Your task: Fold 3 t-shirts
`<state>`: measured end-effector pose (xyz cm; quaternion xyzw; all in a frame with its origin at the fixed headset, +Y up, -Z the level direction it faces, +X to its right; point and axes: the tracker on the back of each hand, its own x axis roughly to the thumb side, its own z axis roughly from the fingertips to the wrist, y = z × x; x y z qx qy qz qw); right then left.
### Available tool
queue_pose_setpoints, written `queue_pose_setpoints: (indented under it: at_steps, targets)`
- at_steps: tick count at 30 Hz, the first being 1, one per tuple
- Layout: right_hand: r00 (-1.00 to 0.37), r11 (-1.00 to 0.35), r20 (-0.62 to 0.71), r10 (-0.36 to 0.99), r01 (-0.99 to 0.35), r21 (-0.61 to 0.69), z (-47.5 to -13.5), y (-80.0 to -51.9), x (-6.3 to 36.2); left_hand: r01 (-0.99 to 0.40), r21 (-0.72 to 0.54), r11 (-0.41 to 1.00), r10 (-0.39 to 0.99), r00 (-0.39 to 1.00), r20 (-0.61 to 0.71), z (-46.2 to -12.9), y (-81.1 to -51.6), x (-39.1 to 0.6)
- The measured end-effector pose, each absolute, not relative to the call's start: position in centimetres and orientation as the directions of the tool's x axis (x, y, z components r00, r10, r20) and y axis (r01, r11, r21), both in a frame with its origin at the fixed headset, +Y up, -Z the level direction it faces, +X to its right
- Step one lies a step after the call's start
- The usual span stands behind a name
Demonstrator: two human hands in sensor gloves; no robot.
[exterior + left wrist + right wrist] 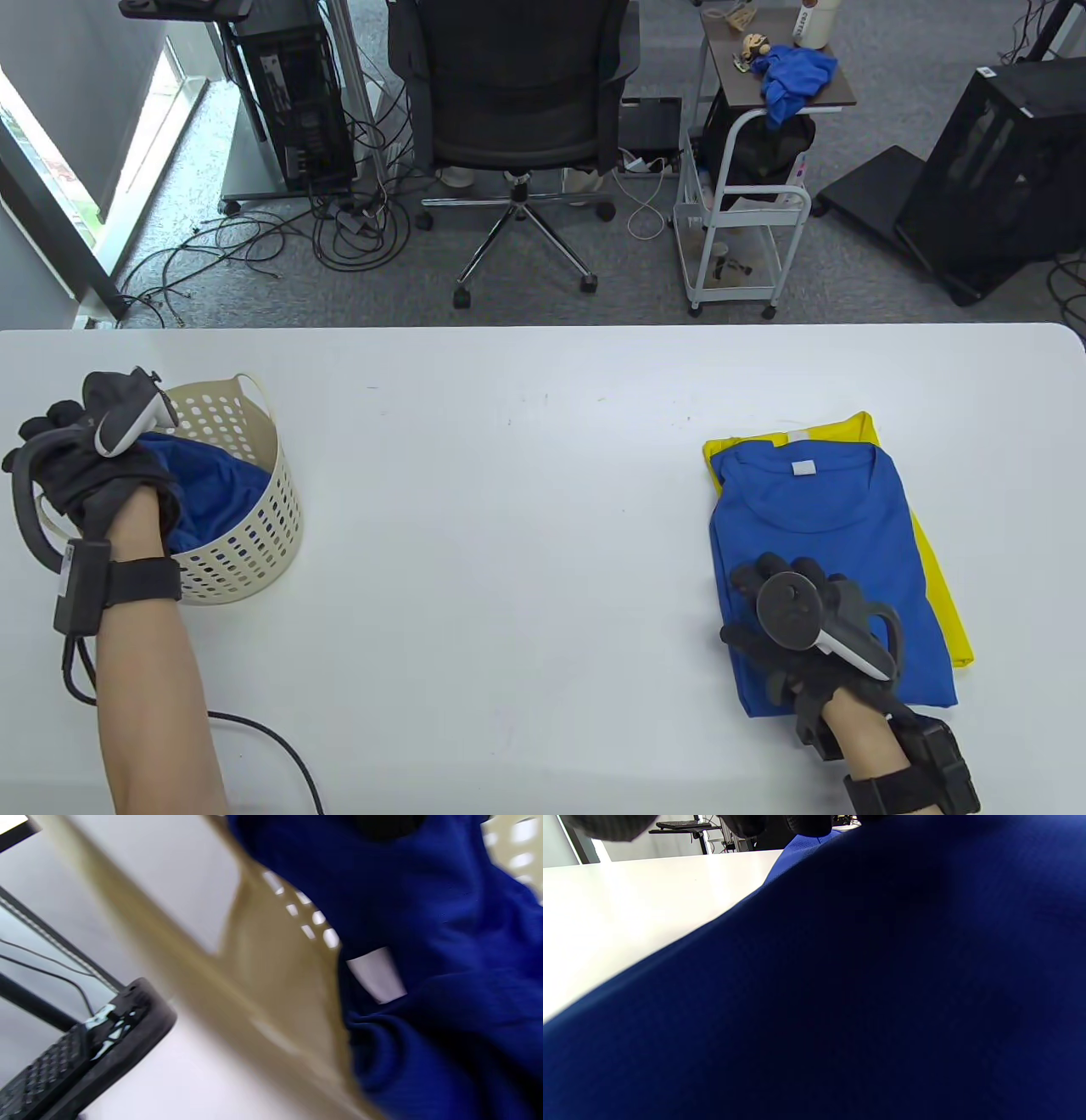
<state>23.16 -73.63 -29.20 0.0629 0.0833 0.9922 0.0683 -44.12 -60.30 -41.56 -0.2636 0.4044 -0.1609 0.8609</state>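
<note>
Left hand (89,471) down at the near-left rim of the beige perforated basket (254,509), reaching into it. Dark blue crumpled t-shirt (212,492) inside the basket, right under and just beyond that grip. In the left wrist view, same blue cloth (424,942) bunched against the basket wall (271,984), with a white label (375,974) showing in a fold. Left fingers hidden behind the glove and tracker; cannot tell whether that grip is wide, narrow or holding cloth.

Right hand (806,632) resting flat on the near end of the folded blue t-shirt (806,526), fingers spread, grip wide and pressing down, pinching nothing. Collar and white neck tag of that shirt at the end far from the grip. Folded yellow t-shirt (937,586) underneath, showing as a strip beyond the collar and along the outer side of the right grip. In the right wrist view, almost nothing but dark blue fabric (882,984) close below the grip, gloved fingertips (806,825) at the top edge, white bench (628,908) off to the inner side.

Both folded shirts stacked on the white bench (509,509), well apart from the basket, with bare bench between the two grips. Black cable (280,751) trailing from the left wrist strap across the bench near the forearm.

Beyond the bench, far from both grips: black office chair (517,93), white cart (738,221) with another blue cloth (793,76) on its top, and tangled cables (254,238) on the floor.
</note>
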Motion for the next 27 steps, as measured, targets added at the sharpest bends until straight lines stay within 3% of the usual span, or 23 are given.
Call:
queue_pose_setpoints:
  at_steps: [6,20,27]
  targets:
    - [-0.979,-0.974,0.126,0.158,-0.134,0.181,-29.2,-73.7,23.1,0.178,-0.597,0.782,-0.56,0.62,-0.549,-40.9,-61.0,-44.9]
    - [-0.973,-0.973,0.142,0.183,-0.159,0.165,-29.0,-73.4,23.0,0.309,-0.246,0.919,-0.394,0.736,-0.551,-38.5,-57.4,-39.8]
    - [-0.964,-0.973,0.166,0.208,-0.186,0.14,-28.5,-72.5,23.1,0.352,-0.121,0.928,-0.352,0.721,-0.597,-35.7,-53.1,-36.7]
